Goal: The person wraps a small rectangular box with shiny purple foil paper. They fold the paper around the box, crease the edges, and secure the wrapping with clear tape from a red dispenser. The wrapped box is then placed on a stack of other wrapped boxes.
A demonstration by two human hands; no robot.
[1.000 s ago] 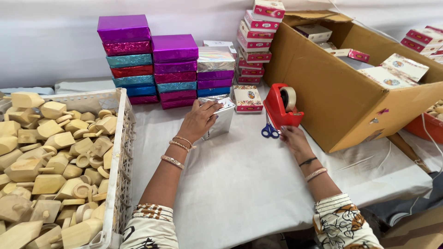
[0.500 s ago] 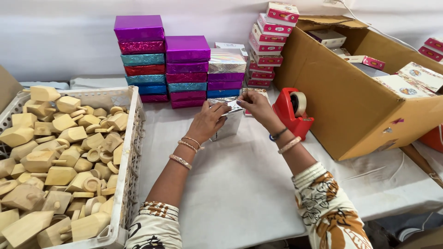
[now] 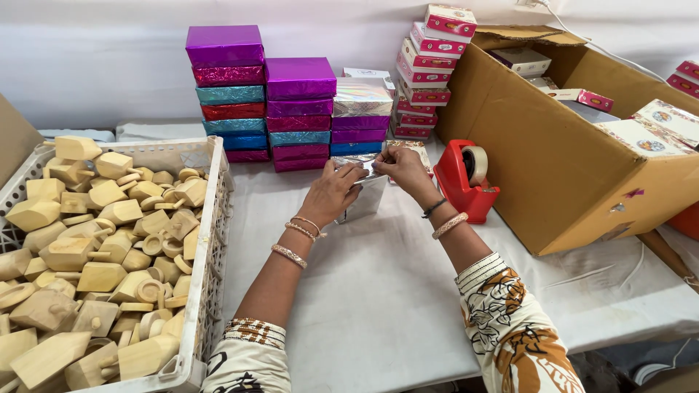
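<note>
Left of the one red tape dispenser stand three stacks of foil boxes. One cardboard carton stands to its right. One white crate is further left, its wooden pieces too many to count.

Wrapped box at table centre, both hands on it: left hand on its left, right hand at its top right. Crate of wooden pieces far left. Stacks of wrapped boxes behind. Tape dispenser just right of the box; open carton right of that, small boxes inside.
</note>
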